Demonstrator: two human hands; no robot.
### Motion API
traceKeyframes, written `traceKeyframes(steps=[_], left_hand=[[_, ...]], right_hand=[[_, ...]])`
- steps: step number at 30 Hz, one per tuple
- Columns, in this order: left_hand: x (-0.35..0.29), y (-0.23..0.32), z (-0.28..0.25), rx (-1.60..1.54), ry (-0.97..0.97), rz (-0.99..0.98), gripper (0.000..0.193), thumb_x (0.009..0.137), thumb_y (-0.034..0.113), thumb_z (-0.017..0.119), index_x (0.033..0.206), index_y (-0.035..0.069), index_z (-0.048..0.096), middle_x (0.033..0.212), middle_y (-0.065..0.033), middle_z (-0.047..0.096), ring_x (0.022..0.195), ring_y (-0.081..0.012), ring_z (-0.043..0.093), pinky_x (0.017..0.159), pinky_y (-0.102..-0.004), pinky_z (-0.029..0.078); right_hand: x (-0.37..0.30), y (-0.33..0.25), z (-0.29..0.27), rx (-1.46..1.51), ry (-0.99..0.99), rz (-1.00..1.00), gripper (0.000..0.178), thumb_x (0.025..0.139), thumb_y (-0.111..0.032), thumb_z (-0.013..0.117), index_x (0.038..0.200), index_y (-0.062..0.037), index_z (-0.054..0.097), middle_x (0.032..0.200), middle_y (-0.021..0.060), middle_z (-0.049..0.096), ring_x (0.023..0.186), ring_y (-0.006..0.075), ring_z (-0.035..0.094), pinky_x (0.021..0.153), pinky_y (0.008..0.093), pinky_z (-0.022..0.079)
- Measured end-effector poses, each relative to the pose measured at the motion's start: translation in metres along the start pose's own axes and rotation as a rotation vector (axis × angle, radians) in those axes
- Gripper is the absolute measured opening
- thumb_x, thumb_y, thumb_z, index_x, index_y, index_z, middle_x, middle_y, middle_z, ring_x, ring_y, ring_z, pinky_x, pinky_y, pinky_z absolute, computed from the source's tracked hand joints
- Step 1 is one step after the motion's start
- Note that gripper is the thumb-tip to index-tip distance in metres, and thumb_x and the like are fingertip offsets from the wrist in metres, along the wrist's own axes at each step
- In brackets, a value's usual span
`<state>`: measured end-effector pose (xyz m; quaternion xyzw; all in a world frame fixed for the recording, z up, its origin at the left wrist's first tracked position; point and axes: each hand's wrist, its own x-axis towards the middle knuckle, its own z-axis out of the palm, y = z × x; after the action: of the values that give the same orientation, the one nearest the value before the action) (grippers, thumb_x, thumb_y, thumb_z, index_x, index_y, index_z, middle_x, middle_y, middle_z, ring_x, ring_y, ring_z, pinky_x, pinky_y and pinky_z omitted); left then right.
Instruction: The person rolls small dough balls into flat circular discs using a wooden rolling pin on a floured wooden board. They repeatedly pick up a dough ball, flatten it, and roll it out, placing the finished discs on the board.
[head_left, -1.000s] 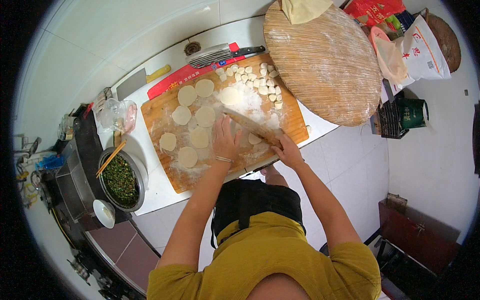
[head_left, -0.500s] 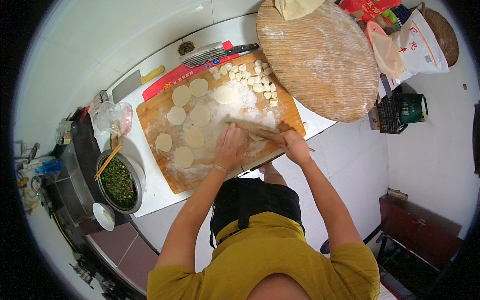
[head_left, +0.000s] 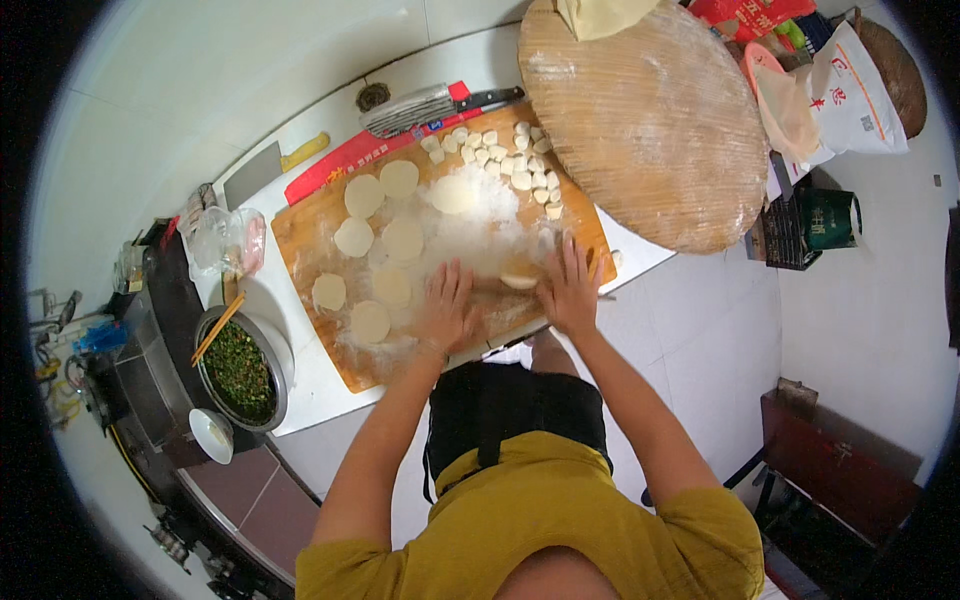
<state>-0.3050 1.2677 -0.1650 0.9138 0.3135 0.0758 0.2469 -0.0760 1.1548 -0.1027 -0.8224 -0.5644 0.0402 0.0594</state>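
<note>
The left grip [head_left: 448, 308] and the right grip [head_left: 573, 290] are both opened flat, fingers straight, laid over the rolling pin [head_left: 497, 289]. This pin lies along the front edge of the wooden board [head_left: 290, 238], its right end near the front right corner. One dough piece [head_left: 519, 282] is just beside the pin, between both grips.

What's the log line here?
left hand: open, on rolling pin | right hand: open, on rolling pin | dough piece: between hands | board: floured
</note>
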Motion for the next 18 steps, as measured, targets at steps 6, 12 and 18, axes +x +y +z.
traceKeyframes(steps=[6,12,18], left_hand=[[0.074,0.014,-0.022,0.043,0.093,-0.091,0.076,0.085,0.034,0.060,0.149,0.010,0.025,0.155,-0.0160,0.020,0.142,-0.0401,0.019,0.113,-0.0534,0.021],[0.000,0.010,-0.019,-0.009,-0.028,-0.071,0.075,0.085,0.031,0.059,0.149,0.009,0.026,0.156,-0.0182,0.017,0.142,-0.0429,0.016,0.114,-0.0552,0.018],[0.087,0.022,-0.044,-0.024,0.075,0.261,0.075,0.077,0.028,0.070,0.142,0.011,0.038,0.151,-0.0128,0.030,0.140,-0.0343,0.027,0.113,-0.0507,0.024]], right_hand=[[0.042,0.016,0.009,-0.061,0.015,0.097,0.065,0.091,-0.038,0.049,0.148,-0.0131,0.029,0.154,0.0187,0.020,0.141,0.0387,0.020,0.110,0.0639,0.010],[-0.006,0.007,-0.015,0.135,-0.046,-0.114,0.064,0.083,-0.041,0.058,0.136,-0.0071,0.044,0.142,0.0188,0.038,0.134,0.0346,0.032,0.110,0.0603,0.016],[0.007,0.038,0.008,0.184,-0.134,-0.194,0.040,0.075,-0.023,0.068,0.109,-0.0073,0.054,0.105,0.0133,0.056,0.100,0.0313,0.053,0.089,0.0428,0.040]])
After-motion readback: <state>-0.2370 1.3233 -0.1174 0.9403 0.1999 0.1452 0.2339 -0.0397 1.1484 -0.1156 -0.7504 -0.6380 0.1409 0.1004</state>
